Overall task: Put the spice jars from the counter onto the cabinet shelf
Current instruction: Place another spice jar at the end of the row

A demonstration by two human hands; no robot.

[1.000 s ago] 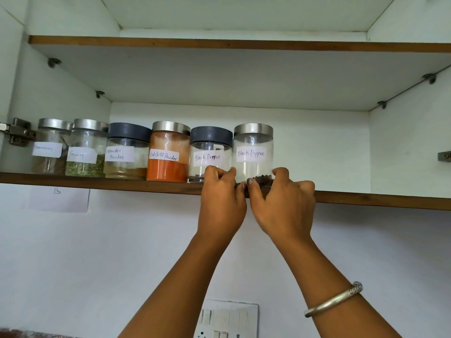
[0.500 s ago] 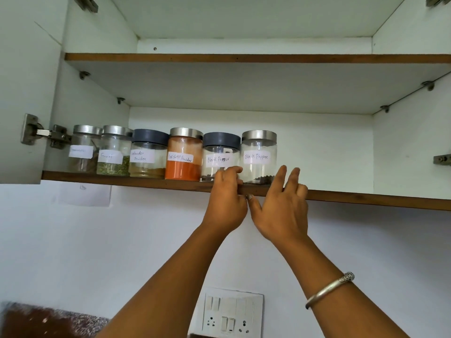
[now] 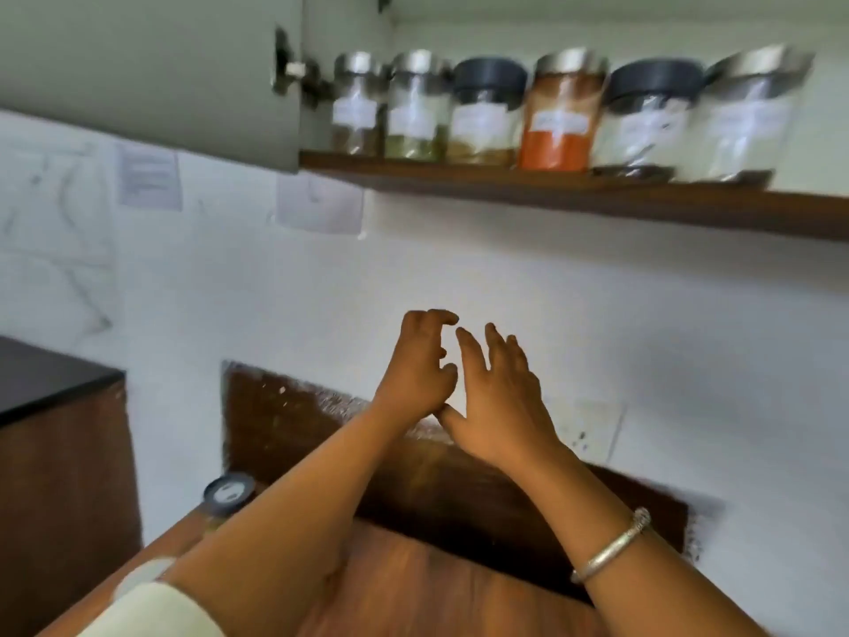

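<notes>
Several labelled spice jars stand in a row on the cabinet shelf, among them an orange-powder jar and, at the right end, a silver-lidded jar. A dark-lidded jar stands on the wooden counter at lower left, partly hidden by my left forearm. My left hand and my right hand hang side by side in mid-air below the shelf, fingers apart, holding nothing. The view is blurred.
The cabinet door is swung out at upper left. A dark brown backsplash panel backs the counter. A dark-topped wooden unit stands at left. Papers are stuck on the white wall.
Both hands have let go of the right-end jar and dropped well below the shelf. The view has tilted down and left, bringing the counter and a jar on it into sight.
</notes>
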